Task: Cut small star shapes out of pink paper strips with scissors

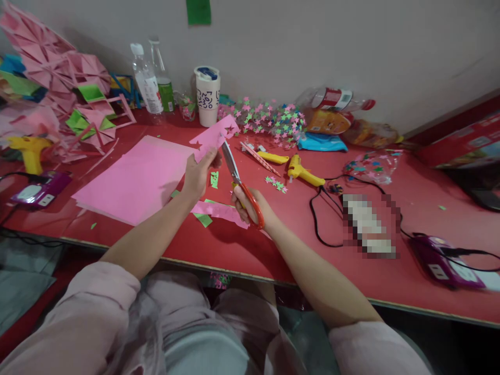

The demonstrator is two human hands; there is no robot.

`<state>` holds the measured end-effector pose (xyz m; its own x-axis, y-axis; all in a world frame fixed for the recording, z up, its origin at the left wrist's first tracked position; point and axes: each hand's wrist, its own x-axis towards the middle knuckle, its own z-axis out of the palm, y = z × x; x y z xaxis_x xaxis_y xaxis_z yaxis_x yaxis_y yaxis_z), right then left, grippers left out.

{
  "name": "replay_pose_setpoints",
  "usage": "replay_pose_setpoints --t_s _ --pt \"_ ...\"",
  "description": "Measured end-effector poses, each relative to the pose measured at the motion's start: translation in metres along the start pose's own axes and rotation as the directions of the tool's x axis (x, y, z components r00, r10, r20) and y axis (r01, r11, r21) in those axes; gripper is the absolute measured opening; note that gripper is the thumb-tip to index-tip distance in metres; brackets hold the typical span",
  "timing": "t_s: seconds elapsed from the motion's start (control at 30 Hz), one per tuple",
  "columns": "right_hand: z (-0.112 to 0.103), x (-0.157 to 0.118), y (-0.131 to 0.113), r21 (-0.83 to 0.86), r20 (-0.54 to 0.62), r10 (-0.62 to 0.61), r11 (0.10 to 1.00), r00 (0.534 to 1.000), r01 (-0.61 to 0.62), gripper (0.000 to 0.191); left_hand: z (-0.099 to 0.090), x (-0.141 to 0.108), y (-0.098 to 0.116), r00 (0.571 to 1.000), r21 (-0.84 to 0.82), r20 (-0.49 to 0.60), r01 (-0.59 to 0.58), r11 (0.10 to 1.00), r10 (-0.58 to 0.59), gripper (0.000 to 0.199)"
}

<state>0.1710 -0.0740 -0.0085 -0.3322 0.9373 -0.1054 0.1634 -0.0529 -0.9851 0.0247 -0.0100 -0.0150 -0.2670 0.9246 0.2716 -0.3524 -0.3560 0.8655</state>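
Note:
My left hand (200, 174) is closed on a piece of pink paper (214, 136) whose edge has star-shaped cut-outs. My right hand (250, 204) grips scissors (253, 200) with orange and yellow handles. Their blades point up and away, with the tips at the pink paper's lower right edge. Below the hands lie a pink strip (219, 209) with notched edges and a green scrap (203, 220). A small green cut piece (214, 179) rests between my hands. Left of them is a stack of pink sheets (136, 177).
Small paper stars (276, 184) and a yellow glue gun (304, 171) with a black cord lie to the right. Behind are a white cup (207, 99), bottles (146, 80) and a heap of stars (269, 120). Folded pink paper shapes (50, 67) and another glue gun (29, 152) stand left.

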Motion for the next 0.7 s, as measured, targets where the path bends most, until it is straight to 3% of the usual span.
replay_pose_setpoints --t_s 0.7 --pt "0.0059 -0.0045 -0.0019 -0.002 -0.036 -0.003 1.0 0.999 0.003 0.044 -0.0004 -0.0001 0.001 0.998 -0.002 0.064 0.003 1.0 -0.003 0.032"
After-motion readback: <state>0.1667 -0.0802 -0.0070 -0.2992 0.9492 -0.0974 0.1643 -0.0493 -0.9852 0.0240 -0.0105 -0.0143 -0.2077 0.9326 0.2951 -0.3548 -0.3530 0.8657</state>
